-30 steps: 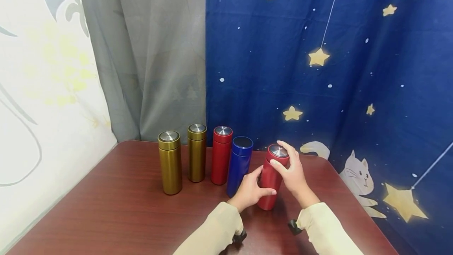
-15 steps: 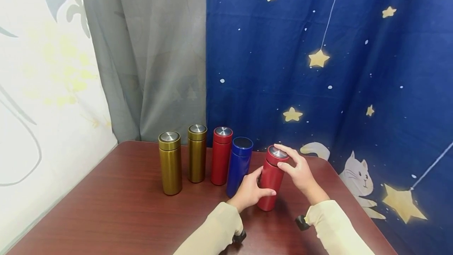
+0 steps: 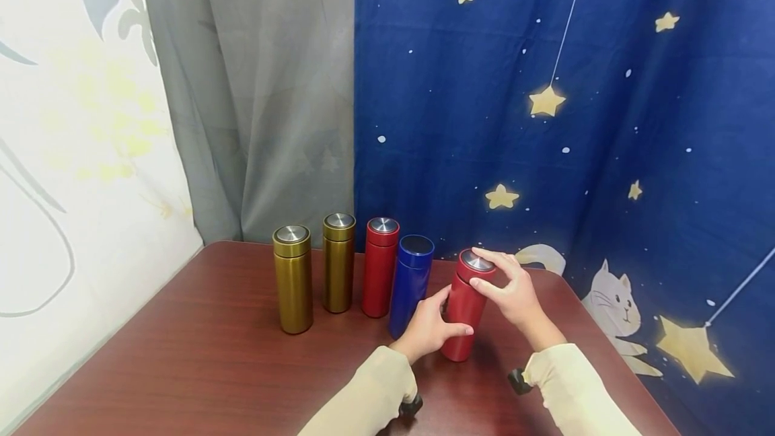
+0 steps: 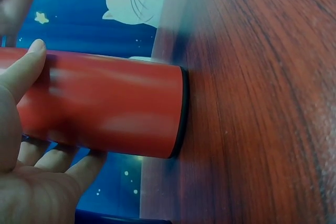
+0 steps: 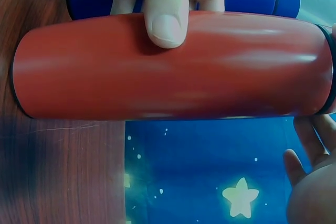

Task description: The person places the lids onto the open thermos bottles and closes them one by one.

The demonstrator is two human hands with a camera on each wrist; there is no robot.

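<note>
A red thermos flask (image 3: 465, 308) stands on the table at the right of the group, its base on the wood in the left wrist view. My left hand (image 3: 426, 328) grips its body, thumb across the front and fingers round the far side. My right hand (image 3: 513, 291) holds the lid (image 3: 475, 261) at the top, fingers and thumb about its rim. In the right wrist view the left thumb (image 5: 167, 19) presses the red body, and part of the right hand (image 5: 317, 182) shows near the lid end. A blue flask (image 3: 413, 284) stands just left of the left hand.
Another red flask (image 3: 380, 271) stands behind the blue one. Two gold flasks (image 3: 294, 288) stand further left, all upright on the dark red wooden table (image 3: 200, 355). A blue star-patterned curtain (image 3: 460, 120) hangs beyond the back edge, beside a grey curtain (image 3: 284, 106).
The right hand has shifted slightly rightward, and its fingers have turned and taken a new place on the lid. The left hand and the flask have stayed put.
</note>
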